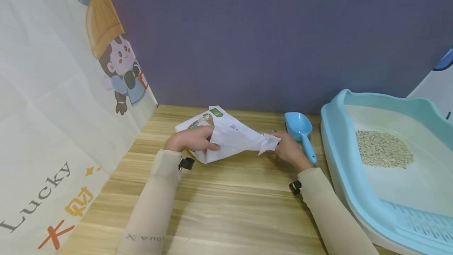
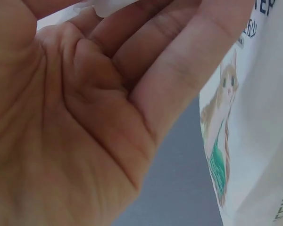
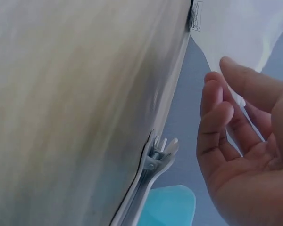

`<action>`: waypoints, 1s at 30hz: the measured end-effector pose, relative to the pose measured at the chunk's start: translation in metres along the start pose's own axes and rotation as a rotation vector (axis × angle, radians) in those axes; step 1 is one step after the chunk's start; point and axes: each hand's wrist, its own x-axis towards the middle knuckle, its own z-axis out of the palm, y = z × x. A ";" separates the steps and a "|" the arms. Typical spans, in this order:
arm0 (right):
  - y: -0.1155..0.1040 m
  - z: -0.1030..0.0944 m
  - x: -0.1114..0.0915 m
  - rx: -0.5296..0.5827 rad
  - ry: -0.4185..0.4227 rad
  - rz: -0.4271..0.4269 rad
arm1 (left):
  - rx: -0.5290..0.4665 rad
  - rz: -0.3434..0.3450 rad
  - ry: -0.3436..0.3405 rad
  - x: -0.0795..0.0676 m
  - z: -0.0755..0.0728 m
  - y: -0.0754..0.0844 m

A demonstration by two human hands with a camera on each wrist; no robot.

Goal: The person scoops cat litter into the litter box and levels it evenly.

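Observation:
A soft white bag with a cat picture and green print lies tilted between both hands in the head view. My left hand grips its wide left part, the thumb lying over the bag's front. In the left wrist view the printed cat shows on the bag beside my curled fingers. My right hand pinches the narrow, bunched right end, thumb against fingers in the right wrist view. Just below that hand, a pale clip rests on the table near the blue scoop.
The blue scoop lies right of my right hand, handle toward me. Farther right stands a light-blue litter tray with pellets inside. A dark panel rises behind the wooden table, and a printed white sheet hangs at left.

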 end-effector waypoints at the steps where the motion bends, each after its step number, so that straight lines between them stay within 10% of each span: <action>1: -0.001 0.000 0.000 -0.033 0.007 -0.005 | -0.009 0.006 0.001 0.000 -0.001 -0.002; 30: -0.006 0.008 0.006 -0.115 0.058 -0.230 | -0.130 -0.092 0.178 0.001 -0.007 -0.028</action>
